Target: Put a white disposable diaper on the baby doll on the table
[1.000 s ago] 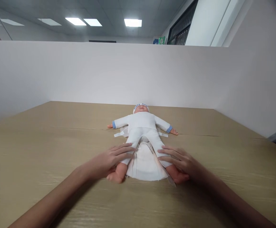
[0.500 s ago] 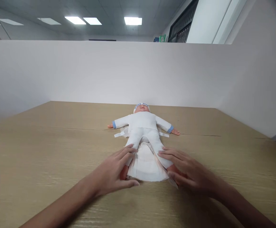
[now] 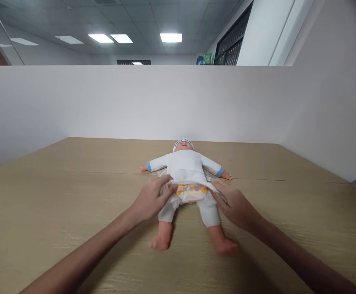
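Wht diaper [image 3: 191, 190] folded over doll [image 3: 184, 160]

Both arms [image 3: 99, 243] [image 3: 288, 249] forward, fingers [image 3: 164, 180] bent

Under your left hand [image 3: 149, 201] spreads a wide tan wood-grain table [image 3: 73, 212]; beyond that hand you face a white partition wall [image 3: 135, 100], and high above glow bright rectangular ceiling lights [image 3: 171, 37].

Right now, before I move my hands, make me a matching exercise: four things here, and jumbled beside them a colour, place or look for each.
Things:
1. Diaper
2. Hat
3. Cuffs
4. Table

Descriptions:
A. Blue
B. White with dark lettering
C. Brown, wood-grained
D. Between the left hand and right hand

Pairs: 1-D, 2-B, 3-A, 4-C
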A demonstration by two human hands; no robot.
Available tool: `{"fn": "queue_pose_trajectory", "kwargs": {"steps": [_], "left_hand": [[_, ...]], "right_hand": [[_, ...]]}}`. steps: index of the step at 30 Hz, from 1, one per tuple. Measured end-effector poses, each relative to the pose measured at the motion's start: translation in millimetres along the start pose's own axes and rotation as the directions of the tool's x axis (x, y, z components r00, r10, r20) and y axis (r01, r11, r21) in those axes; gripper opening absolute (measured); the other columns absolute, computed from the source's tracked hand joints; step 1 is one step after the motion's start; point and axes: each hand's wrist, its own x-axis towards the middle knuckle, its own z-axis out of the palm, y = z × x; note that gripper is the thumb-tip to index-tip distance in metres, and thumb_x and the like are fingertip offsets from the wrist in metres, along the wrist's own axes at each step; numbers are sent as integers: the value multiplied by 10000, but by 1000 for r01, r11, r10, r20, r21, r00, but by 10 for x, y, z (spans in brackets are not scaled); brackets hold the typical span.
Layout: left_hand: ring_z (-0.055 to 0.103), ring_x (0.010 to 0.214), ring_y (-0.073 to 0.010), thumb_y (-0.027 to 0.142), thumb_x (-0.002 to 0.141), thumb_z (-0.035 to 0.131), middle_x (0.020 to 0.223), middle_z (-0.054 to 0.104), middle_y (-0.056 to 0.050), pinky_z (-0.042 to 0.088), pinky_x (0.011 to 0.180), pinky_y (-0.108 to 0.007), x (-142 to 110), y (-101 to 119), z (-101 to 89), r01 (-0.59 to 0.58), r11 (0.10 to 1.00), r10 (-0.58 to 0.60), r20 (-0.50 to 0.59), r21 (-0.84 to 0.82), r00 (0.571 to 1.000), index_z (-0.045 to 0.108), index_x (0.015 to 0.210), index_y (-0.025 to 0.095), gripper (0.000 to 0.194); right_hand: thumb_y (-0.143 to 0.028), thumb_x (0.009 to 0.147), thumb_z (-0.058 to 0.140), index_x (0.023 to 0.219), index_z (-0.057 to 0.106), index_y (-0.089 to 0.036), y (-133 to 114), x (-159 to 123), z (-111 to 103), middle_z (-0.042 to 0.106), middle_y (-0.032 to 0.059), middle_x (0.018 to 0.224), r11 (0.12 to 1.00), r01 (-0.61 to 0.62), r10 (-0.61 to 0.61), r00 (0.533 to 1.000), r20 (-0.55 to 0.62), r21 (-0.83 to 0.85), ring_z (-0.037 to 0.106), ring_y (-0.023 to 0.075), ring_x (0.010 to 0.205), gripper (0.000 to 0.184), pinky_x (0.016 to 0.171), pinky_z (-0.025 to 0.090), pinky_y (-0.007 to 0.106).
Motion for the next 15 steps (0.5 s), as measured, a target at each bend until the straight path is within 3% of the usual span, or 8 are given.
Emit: {"fn": "queue_pose_trajectory", "kwargs": {"steps": [2, 4, 7, 9, 12, 15], "left_hand": [[623, 1036, -280, 582, 1081, 491, 1032, 697, -50, 481, 968, -416, 289, -80, -30, 31, 997, -36, -71, -72, 997, 641, 977, 224, 401], [612, 1072, -286, 606, 1047, 551, 1058, 702, -53, 466, 1001, -414, 609, -224, -4, 95, 967, -115, -73, -234, 991, 652, 1006, 220, 402], [626, 1118, -291, 603, 952, 687, 1082, 730, -56, 481, 1012, -394, 1037, -525, 138, 267, 792, -275, 69, -550, 959, 666, 1041, 212, 402], [648, 1139, -303, 587, 895, 726, 1113, 745, -76, 501, 1019, -404, 1218, -723, 266, 341, 682, -325, 150, -647, 934, 671, 1087, 195, 440], [686, 1132, -308, 599, 861, 727, 1143, 763, -101, 524, 1019, -416, 1276, -896, 400, 368, 615, -315, 210, -698, 925, 680, 1152, 173, 518], [705, 1146, -307, 620, 843, 767, 1146, 783, -106, 526, 1037, -411, 1112, -874, 398, 373, 558, -271, 262, -742, 926, 712, 1150, 171, 547]], "right_hand": [[-427, 1104, 435, 1026, 683, -225, 91, 287, -2, 699, 110, 1093, 984, -80, 91, 993, -69, 157, 650, 288, 1065, 329, 993, 530, 442], [-522, 1063, 500, 1006, 703, -223, 226, 582, 49, 712, 112, 1138, 927, -203, 240, 967, -84, 315, 638, 305, 1148, 366, 1090, 490, 463], [-605, 995, 556, 975, 728, -211, 481, 949, 206, 766, 96, 1076, 813, -368, 414, 910, -4, 451, 672, 320, 1116, 430, 1080, 510, 488], [-624, 964, 578, 954, 739, -201, 638, 1086, 327, 792, 87, 976, 736, -445, 475, 876, 78, 511, 707, 319, 1015, 453, 1006, 559, 492], [-623, 929, 630, 980, 760, -209, 762, 1094, 453, 822, 91, 1007, 608, -505, 511, 839, 185, 613, 734, 323, 1041, 437, 984, 597, 474], [-643, 912, 677, 1071, 784, -223, 720, 916, 463, 823, 99, 1170, 507, -519, 480, 833, 275, 688, 735, 317, 1163, 462, 1054, 601, 452]]}}
